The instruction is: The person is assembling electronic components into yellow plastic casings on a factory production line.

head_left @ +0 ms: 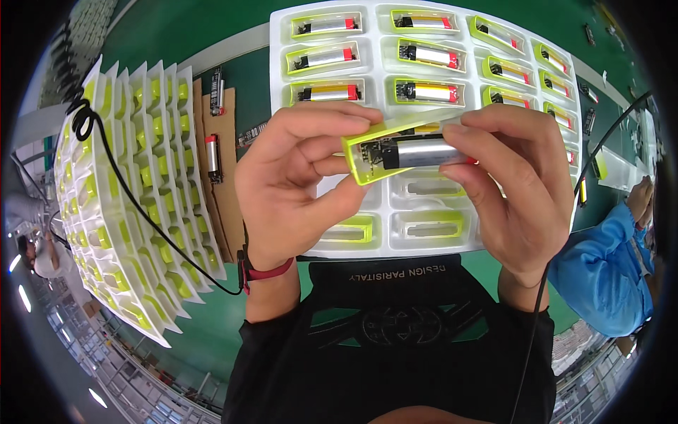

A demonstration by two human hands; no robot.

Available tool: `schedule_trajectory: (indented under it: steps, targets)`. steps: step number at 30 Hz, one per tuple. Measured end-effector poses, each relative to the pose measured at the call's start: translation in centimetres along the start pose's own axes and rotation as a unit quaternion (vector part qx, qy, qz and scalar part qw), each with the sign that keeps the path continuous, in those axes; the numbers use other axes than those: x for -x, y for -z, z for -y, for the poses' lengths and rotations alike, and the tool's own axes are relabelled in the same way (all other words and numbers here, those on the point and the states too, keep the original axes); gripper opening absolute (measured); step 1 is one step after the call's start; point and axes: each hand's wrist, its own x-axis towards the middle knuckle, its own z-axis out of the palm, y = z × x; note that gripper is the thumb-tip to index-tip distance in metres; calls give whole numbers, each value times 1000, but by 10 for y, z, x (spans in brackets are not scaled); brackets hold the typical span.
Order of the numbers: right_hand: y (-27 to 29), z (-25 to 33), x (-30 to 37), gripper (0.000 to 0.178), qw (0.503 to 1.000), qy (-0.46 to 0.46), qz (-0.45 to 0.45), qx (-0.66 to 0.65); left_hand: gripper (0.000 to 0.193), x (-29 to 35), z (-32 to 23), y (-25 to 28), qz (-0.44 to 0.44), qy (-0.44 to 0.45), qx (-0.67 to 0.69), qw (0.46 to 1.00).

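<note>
My left hand (300, 180) and my right hand (515, 187) hold a yellow-green plastic holder (367, 168) between them, just above the near part of a white moulded tray (385, 208). A silver cylindrical cell (424, 152) with a small circuit board at its left end lies in the holder. My left thumb and fingers pinch the holder's left end. My right thumb presses on the cell's right end. Several tray pockets farther away hold the same holders with silver, red-tipped cells (328, 56). The near pockets hold empty holders (427, 225).
A slanted stack of white trays (141, 198) with yellow-green holders stands at the left, with a black cable (134, 205) across it. Loose cells (212, 157) lie on a brown cardboard strip. A person's blue sleeve (600, 268) is at the right on the green table (212, 325).
</note>
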Motion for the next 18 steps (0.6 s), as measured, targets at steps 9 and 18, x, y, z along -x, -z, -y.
schedule_trajectory:
  steps: [9, 18]
  targets:
    - [-9, 1, 3, 38, 999, -41, -17, 7, 39, 2, 11, -4, -3, 5, 29, 1000]
    - [-32, 7, -3, 40, 969, -141, -189, -75, 39, 6, 17, -16, -41, -53, 33, 997]
